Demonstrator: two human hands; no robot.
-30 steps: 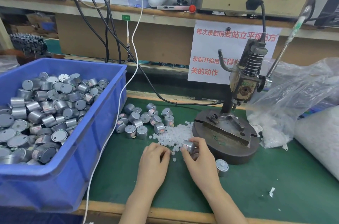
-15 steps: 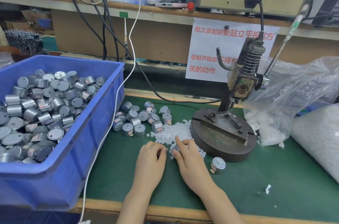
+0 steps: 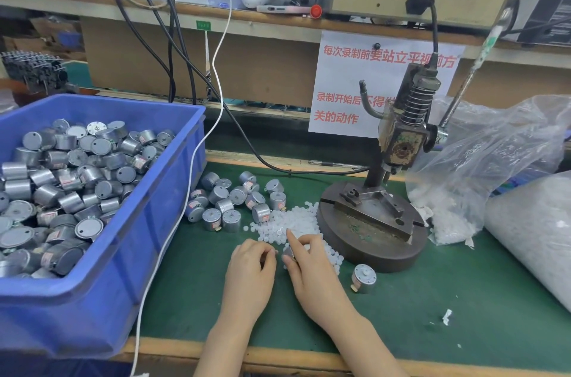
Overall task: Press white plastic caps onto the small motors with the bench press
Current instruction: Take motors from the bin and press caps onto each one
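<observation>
Fingers (image 3: 301,242) of the right hand (image 3: 312,274) are curled round a small motor (image 3: 289,252), which is pinched between thumb and fingertips just above the tabletop (image 3: 463,299). Only a sliver of its metal body is seen between the two hands. The index finger is stretched forward, its tip laid at the near edge of the heap of white plastic caps (image 3: 293,222). The left hand (image 3: 250,274) is set just beside the right, knuckles up. Its fingers are bent inward so that the tips are brought close to the held motor. Whether a cap is pinched there cannot be told, since the fingertips are hidden under the hand.

The caps are spread on the green tabletop between the hands and the round base of the bench press (image 3: 370,237), and the base's left edge is touched by them. The ram of the press is held up, clear of the fixture on the base. A second motor (image 3: 363,277) is stood on end, shaft up, just in front of the base and to the right of the right hand. A cluster of loose motors (image 3: 228,200) is scattered behind the caps, next to the blue bin (image 3: 92,290), which is filled with more motors (image 3: 77,179). More white caps are held in a clear plastic bag (image 3: 482,160), slumped to the right of the press.
</observation>
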